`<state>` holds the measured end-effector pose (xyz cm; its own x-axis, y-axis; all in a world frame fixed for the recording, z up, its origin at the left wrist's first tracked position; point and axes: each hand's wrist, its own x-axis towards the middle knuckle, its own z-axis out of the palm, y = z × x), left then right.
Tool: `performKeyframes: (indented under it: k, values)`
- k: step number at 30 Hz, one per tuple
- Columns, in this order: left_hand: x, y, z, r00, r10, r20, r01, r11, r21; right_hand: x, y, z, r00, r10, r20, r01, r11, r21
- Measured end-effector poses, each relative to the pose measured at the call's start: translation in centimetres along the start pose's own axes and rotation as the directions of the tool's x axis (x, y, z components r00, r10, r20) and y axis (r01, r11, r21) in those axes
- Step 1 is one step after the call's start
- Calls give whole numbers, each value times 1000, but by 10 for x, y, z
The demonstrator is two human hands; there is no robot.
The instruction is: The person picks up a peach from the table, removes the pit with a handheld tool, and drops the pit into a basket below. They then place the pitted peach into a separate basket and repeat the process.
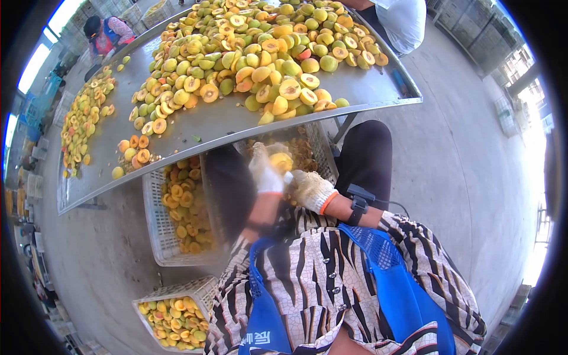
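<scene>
Both hands wear whitish work gloves with orange cuffs and meet above my lap, just below the table edge. My left hand point(265, 170), smeared by motion, is closed on a yellow peach half point(281, 161). Close against it, my right hand point(312, 190) has its fingers curled round something. A small whitish piece shows between the two hands, too blurred to name. Under them stands a crate point(322, 155) with brownish pits or scraps in it, partly hidden by my hands and the table.
A metal table point(231, 127) carries a big heap of halved peaches point(260, 59) and a smaller pile point(86, 127) at left. Peach halves fill a white crate point(158, 228) beside my leg and another crate point(208, 290) below it. Two other people sit at the table's far sides.
</scene>
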<state>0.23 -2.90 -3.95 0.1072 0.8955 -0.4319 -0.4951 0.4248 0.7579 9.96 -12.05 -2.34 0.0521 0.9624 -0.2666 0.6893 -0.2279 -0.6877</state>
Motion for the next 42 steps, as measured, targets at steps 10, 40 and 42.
performKeyframes:
  k: [10,40,42]
  values:
    - [7,32,-15,985,-170,-27,150,924,-352,7,0,-7,949,25,-314,-37,999,-31]
    - [2,47,15,824,-157,544,108,987,123,30,51,-22,671,-676,304,-655,-349,670]
    - [11,50,18,876,-94,472,-65,949,309,21,33,-36,811,-418,410,-546,-285,788]
